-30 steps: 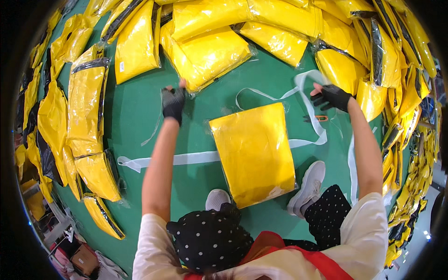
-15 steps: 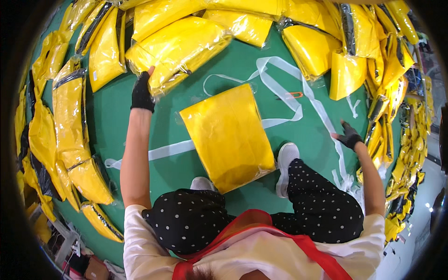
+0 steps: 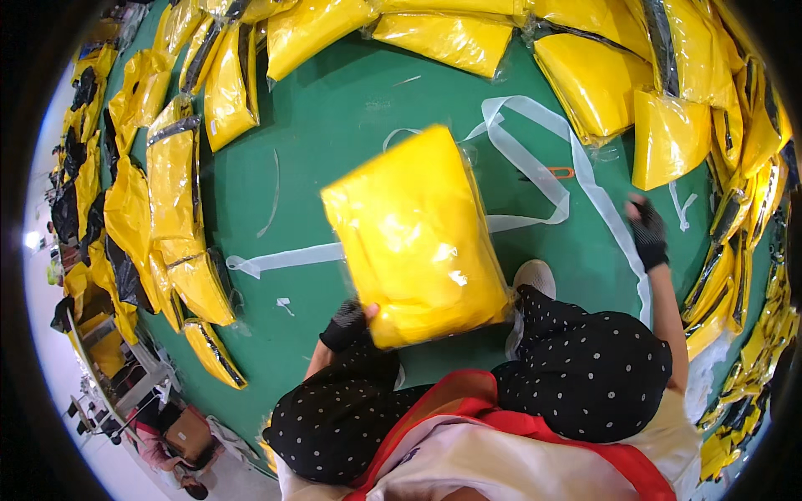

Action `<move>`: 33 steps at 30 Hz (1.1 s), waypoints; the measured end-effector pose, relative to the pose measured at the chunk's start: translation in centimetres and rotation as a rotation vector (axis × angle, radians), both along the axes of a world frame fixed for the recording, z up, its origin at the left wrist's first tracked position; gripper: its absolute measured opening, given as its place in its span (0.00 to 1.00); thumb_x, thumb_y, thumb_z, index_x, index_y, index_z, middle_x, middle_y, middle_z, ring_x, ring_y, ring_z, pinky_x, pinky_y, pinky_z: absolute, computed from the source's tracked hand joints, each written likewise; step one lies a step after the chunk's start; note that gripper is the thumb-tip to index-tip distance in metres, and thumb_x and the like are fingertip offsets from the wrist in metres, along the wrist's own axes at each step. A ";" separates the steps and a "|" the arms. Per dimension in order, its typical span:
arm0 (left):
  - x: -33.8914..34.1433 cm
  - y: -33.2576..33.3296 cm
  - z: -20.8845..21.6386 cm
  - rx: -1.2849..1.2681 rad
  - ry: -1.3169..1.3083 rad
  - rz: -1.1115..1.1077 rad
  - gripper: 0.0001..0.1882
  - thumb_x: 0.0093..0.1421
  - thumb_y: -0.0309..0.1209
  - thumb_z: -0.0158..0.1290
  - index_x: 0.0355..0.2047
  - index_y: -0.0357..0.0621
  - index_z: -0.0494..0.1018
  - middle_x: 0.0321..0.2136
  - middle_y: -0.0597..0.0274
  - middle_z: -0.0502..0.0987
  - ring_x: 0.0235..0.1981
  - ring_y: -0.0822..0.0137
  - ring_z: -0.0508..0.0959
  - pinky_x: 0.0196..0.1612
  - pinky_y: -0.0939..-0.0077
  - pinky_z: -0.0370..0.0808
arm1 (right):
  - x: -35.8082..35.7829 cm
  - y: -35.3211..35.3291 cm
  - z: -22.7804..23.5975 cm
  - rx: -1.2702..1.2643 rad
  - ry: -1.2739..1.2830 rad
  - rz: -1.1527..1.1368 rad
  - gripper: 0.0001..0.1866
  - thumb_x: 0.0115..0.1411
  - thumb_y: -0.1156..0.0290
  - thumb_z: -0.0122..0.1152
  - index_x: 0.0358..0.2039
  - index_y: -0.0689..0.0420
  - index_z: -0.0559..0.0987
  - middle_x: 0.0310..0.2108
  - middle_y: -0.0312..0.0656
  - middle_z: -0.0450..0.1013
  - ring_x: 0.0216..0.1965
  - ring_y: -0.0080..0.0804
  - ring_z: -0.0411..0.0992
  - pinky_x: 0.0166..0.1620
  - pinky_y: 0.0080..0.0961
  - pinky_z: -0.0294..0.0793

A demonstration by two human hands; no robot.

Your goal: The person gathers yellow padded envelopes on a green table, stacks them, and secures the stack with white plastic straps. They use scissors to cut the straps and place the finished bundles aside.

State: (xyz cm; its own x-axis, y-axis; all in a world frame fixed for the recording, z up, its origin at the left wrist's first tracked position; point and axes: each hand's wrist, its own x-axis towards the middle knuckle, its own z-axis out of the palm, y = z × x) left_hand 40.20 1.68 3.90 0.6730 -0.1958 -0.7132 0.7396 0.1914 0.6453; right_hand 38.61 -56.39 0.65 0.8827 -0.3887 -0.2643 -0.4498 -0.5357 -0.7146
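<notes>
Now L hand (image 3: 344,326) has gone from upper ctr to yellow pkt (image 3: 413,242) mid-frame, apparently just stacked on another, thumb at its lower-left edge, grip unclear; R hand (image 3: 649,234) by white strap (image 3: 597,194), can't tell fingers.

Bright light glares off the yellow package (image 3: 409,242); the edges bend
</notes>
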 end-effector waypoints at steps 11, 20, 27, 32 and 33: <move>7.1 -0.7 9.4 0.371 -0.503 -0.253 0.33 0.52 0.42 0.55 0.53 0.38 0.59 0.49 0.56 0.67 0.49 0.61 0.68 0.51 0.69 0.66 | 12.0 22.4 12.3 1.078 -0.072 0.522 0.30 0.48 0.67 0.63 0.50 0.64 0.65 0.49 0.46 0.64 0.51 0.34 0.62 0.50 0.29 0.63; 4.6 -4.0 4.2 -0.144 -0.336 -0.026 0.37 0.54 0.51 0.50 0.55 0.37 0.55 0.53 0.53 0.62 0.52 0.59 0.64 0.52 0.66 0.65 | 9.3 21.4 4.5 0.537 -0.277 1.002 0.30 0.54 0.49 0.52 0.52 0.55 0.64 0.43 0.53 0.66 0.39 0.49 0.68 0.46 0.38 0.67; 0.1 -1.3 -0.1 0.975 -0.681 -0.697 0.23 0.58 0.42 0.49 0.47 0.36 0.67 0.45 0.47 0.69 0.45 0.54 0.70 0.47 0.64 0.66 | 3.5 18.7 -0.7 0.380 -0.207 1.044 0.25 0.51 0.53 0.57 0.48 0.49 0.71 0.38 0.54 0.68 0.39 0.48 0.69 0.43 0.36 0.69; 11.7 -7.7 6.1 1.214 -1.355 -1.014 0.31 0.53 0.49 0.49 0.48 0.35 0.65 0.45 0.38 0.66 0.45 0.44 0.67 0.49 0.51 0.61 | 3.2 16.9 4.2 0.216 -0.519 1.036 0.24 0.48 0.51 0.57 0.47 0.43 0.72 0.45 0.41 0.69 0.45 0.40 0.68 0.47 0.41 0.67; 14.0 -9.4 6.3 1.178 -1.439 -0.956 0.35 0.52 0.54 0.48 0.49 0.35 0.64 0.47 0.36 0.65 0.48 0.41 0.66 0.51 0.48 0.59 | 3.6 17.7 4.9 0.199 -0.718 1.065 0.25 0.47 0.50 0.57 0.47 0.41 0.72 0.45 0.37 0.69 0.45 0.38 0.68 0.47 0.42 0.67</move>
State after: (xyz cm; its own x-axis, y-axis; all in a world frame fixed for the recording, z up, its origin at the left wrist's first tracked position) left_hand 54.16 -7.69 10.22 0.7220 -0.6865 0.0860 -0.6857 -0.6934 0.2214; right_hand 42.20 -38.70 5.60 0.6990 0.5777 0.4215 0.6425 -0.2486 -0.7248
